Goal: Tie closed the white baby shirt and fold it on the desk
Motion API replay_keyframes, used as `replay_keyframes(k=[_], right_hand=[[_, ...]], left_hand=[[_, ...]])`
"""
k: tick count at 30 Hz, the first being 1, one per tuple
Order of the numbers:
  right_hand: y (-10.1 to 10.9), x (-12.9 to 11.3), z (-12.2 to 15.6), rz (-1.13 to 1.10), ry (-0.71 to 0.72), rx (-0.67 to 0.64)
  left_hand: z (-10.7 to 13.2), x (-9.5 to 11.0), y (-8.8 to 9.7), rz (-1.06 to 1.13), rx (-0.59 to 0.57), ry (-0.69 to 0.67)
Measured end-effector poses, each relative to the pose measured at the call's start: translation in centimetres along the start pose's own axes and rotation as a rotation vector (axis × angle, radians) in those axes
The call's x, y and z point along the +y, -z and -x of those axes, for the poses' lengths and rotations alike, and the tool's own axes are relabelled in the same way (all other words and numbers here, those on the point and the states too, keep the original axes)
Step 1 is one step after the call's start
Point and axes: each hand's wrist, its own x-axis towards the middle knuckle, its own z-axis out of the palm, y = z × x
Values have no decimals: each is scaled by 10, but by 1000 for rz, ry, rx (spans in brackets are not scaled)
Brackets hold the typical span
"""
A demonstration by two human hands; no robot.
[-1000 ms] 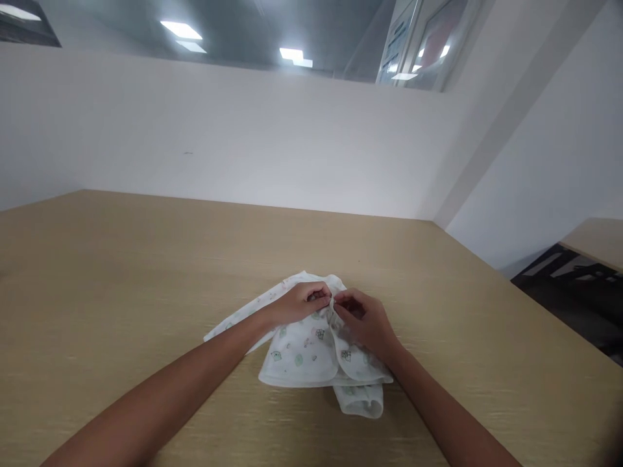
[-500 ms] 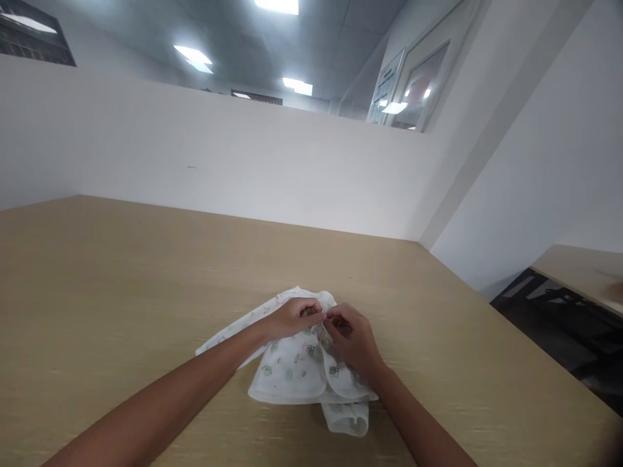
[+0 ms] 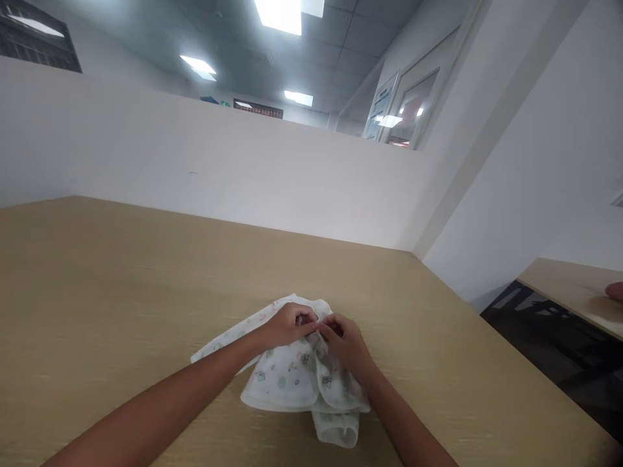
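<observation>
A small white baby garment (image 3: pixel 287 383) with a pale printed pattern lies crumpled on the light wooden table (image 3: pixel 121 292), one sleeve stretched out to the left. My left hand (image 3: pixel 287 324) and my right hand (image 3: pixel 343 344) meet over its upper middle. Both pinch the cloth where the two front flaps join, fingertips almost touching. A second folded layer sticks out below the garment toward me.
A white partition wall (image 3: pixel 219 175) runs behind the table and along its right side. Past the right edge is a dark gap, then another wooden desk (image 3: pixel 569 292) where part of another person's hand (image 3: pixel 614 292) shows.
The view has tilted upward, so the garment and both hands sit lower and slightly left in the picture. The hands keep pinching the same spot, drawn a little closer together.
</observation>
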Motion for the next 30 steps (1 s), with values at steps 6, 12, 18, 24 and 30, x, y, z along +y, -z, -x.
replay_keyframes(k=[6, 12, 18, 24, 30], right_hand=[[10, -7, -1, -157, -165, -141], [5, 6, -2, 128, 11, 73], [8, 23, -5, 276, 203, 137], [32, 17, -8, 139, 198, 216], [71, 32, -18, 326, 140, 301]], left_hand=[[-1, -2, 0, -1, -25, -20], [-2, -2, 2, -135, 22, -66], [-4, -10, 9, -283, 112, -109], [-2, -2, 23, -250, 115, -79], [0, -7, 49, -380, 241, 5]])
